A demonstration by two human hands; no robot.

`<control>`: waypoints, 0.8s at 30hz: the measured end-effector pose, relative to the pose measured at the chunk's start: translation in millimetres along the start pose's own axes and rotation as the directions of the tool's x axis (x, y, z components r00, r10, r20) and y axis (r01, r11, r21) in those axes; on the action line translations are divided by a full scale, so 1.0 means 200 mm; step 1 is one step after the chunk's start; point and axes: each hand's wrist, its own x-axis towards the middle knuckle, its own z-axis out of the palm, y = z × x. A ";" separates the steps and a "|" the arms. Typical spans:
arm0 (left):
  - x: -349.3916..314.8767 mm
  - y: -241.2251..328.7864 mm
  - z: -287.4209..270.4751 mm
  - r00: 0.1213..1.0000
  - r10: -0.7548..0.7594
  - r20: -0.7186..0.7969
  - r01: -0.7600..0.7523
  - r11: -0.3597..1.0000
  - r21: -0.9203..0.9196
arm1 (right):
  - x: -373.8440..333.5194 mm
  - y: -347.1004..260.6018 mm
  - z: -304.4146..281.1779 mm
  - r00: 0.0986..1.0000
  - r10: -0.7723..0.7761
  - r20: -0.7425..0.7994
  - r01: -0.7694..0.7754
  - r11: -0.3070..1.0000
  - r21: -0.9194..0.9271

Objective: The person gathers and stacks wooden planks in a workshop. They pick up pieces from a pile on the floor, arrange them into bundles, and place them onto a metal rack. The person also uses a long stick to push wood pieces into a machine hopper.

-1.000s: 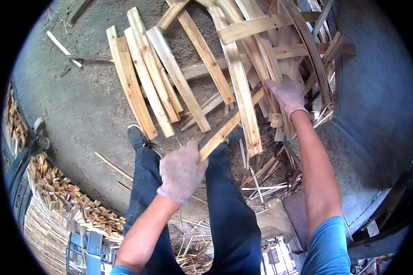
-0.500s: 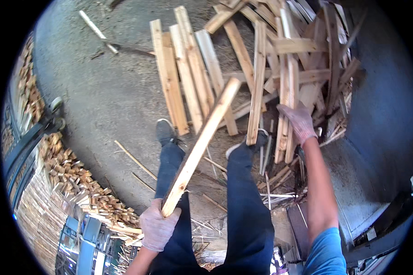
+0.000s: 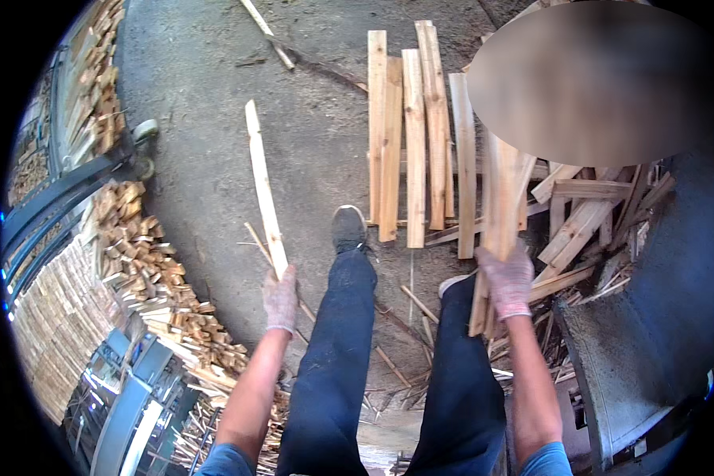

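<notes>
My left hand (image 3: 280, 300), in a pale work glove, is closed round the lower end of a long narrow wooden board (image 3: 263, 186). That board points away from me, left of my shoes. My right hand (image 3: 506, 278), gloved too, grips the near part of some wooden planks (image 3: 500, 202) in front of my right leg. Motion smears these planks, so how many it holds is unclear. Between the hands, several loose planks (image 3: 414, 151) lie side by side on the ground, pointing away from me.
A jumbled wood pile (image 3: 587, 226) lies at right, its far part under a blurred patch, beside a grey metal sheet (image 3: 619, 381). Stacked wood (image 3: 139, 254) and a blue metal frame (image 3: 63, 194) with a caster stand at left. Thin sticks (image 3: 393, 366) litter the ground near my shoes.
My left hand has swung its board leftward, away from the planks. My right hand has drawn its planks nearer to me. The view has turned, shifting the ground planks rightward in the picture.
</notes>
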 end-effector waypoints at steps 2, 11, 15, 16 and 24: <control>0.11 0.01 0.02 0.997 -0.044 0.066 0.042 0.999 0.025 | -0.01 -0.17 0.08 0.993 0.047 0.105 -0.043 0.998 -0.036; 0.04 0.52 0.55 0.853 0.386 0.353 -0.453 0.882 0.131 | 0.34 -0.10 0.27 0.995 -0.095 0.001 0.094 0.979 -0.181; -0.04 0.67 0.76 0.841 0.411 0.353 -0.480 0.867 0.134 | 0.26 0.10 -0.04 0.967 -0.122 -0.225 0.052 0.954 -0.295; -0.04 0.65 0.80 0.839 0.438 0.324 -0.500 0.854 0.142 | 0.23 0.15 -0.14 0.951 -0.145 -0.272 0.053 0.946 -0.320; 0.05 0.45 0.85 0.887 0.395 0.238 -0.458 0.812 0.362 | 0.02 0.96 -0.47 0.827 0.550 -0.119 -0.487 0.805 0.339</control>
